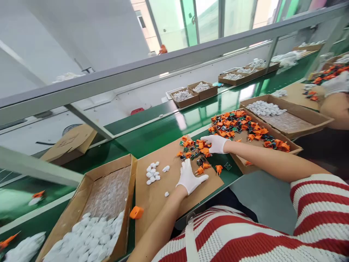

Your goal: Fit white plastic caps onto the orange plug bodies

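Note:
My left hand, in a white glove, lies over the cardboard sheet with its fingers spread and nothing in it. Its fingertips are close to a loose pile of orange plug housings and small green circuit boards. At the far right of this pile is my right hand, also gloved in white. Its fingers curl around an orange plug housing at the pile's edge. White caps or pieces form a small group on the sheet, left of my left hand.
A cardboard tray of white pieces stands at left, beside an orange housing. At right, a box holds orange plugs and boards, next to another tray. A co-worker's gloved hand is farther right. A metal rail spans the green bench.

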{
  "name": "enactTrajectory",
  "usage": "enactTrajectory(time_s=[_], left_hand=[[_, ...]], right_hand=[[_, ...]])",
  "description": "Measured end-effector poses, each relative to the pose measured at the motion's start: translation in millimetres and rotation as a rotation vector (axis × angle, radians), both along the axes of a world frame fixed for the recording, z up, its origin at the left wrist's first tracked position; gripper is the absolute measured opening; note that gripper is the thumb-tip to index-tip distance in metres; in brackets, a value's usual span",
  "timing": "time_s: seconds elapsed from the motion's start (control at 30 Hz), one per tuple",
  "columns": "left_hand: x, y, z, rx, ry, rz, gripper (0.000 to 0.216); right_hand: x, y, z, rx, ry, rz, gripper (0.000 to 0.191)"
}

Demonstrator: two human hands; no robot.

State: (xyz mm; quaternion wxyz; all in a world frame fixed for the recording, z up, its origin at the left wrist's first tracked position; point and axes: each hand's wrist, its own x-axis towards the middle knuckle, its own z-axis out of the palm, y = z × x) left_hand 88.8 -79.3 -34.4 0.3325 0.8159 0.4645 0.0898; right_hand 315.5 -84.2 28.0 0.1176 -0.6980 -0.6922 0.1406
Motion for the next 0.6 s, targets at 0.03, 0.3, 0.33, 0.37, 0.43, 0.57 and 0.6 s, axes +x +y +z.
enactTrajectory(time_s=[0.03, 0.3, 0.33, 0.37, 0.43, 0.57, 0.6], left_hand=[[5.7, 0.6, -4.9, 0.04, -0.014, 0.012, 0.105], [12.9, 4.0, -23.7, 0.118, -0.164, 0.241, 0.066], [10.7, 3.8, -23.0, 0.112, -0.171, 0.249, 0.065], [8.9, 3.2, -22.2, 0.112, -0.179, 0.25, 0.066], [7.1, 1.8, -20.8, 0.131, -0.194, 0.238, 0.069], [5.8, -0.2, -24.5, 0.198, -0.166, 0.199, 0.072], [3.7, -0.7, -27.3, 0.216, -0.144, 0.189, 0.072]], right_hand=[[-1.6, -3.0, 1.7, 0.007, -0.016, -0.01, 0.061], [-27.2, 3.6, 5.5, -0.013, -0.029, 0.009, 0.066], [-27.8, 6.0, 6.4, -0.04, -0.012, 0.043, 0.074], [-27.2, 7.6, 7.5, -0.061, 0.009, 0.083, 0.081], [-21.6, 8.4, 10.1, -0.06, 0.052, 0.155, 0.089], [18.3, 1.5, 17.4, 0.12, 0.168, 0.025, 0.068], [36.3, -1.5, 19.9, 0.17, 0.2, -0.08, 0.059]])
